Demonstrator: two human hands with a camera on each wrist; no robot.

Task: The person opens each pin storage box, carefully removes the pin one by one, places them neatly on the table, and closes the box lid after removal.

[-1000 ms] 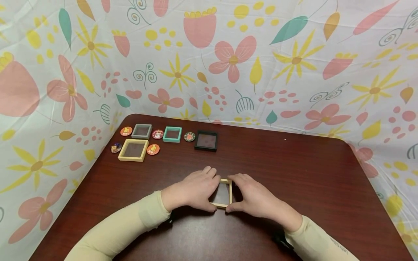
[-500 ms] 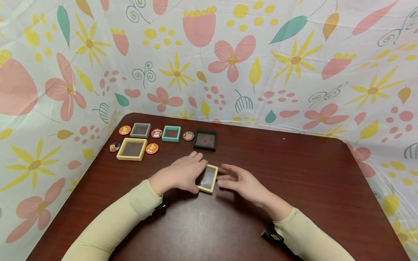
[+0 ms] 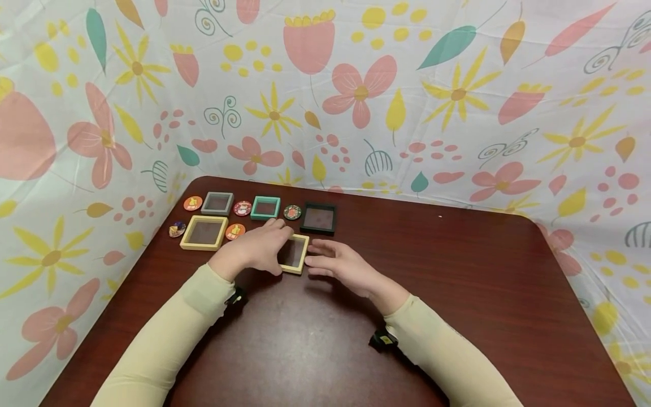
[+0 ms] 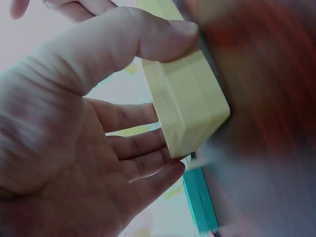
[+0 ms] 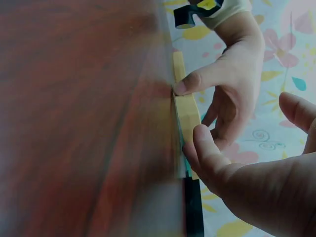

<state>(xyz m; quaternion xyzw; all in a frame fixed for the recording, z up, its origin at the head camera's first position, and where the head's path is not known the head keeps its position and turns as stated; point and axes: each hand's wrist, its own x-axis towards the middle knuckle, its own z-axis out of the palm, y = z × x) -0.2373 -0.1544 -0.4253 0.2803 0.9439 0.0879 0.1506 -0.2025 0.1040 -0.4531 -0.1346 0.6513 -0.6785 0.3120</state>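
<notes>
A pale yellow square display frame (image 3: 292,270) with a see-through middle lies at the centre of the table. My left hand (image 3: 260,247) grips its left part, thumb on the near edge and fingers on the far one. In the left wrist view the thumb presses the frame's thick yellow side (image 4: 190,96), with the fingers opposite. By the right edge, my right hand (image 3: 346,268) has loosely bent fingers, their tips right at the rim. The right wrist view shows those fingertips overlapping the frame's corner (image 5: 187,116).
Behind lie a grey frame (image 3: 215,213), a teal frame (image 3: 264,217), a black frame (image 3: 317,230) and another yellow frame (image 3: 200,247). Round badges sit between them, including a red one (image 3: 242,208), a dark green one (image 3: 292,212) and an orange one (image 3: 235,232). A patterned cloth hangs behind the table.
Both hands and the held yellow frame have moved left and away from me, toward the row of frames. My right hand has loosened from its hold on the frame's right side.
</notes>
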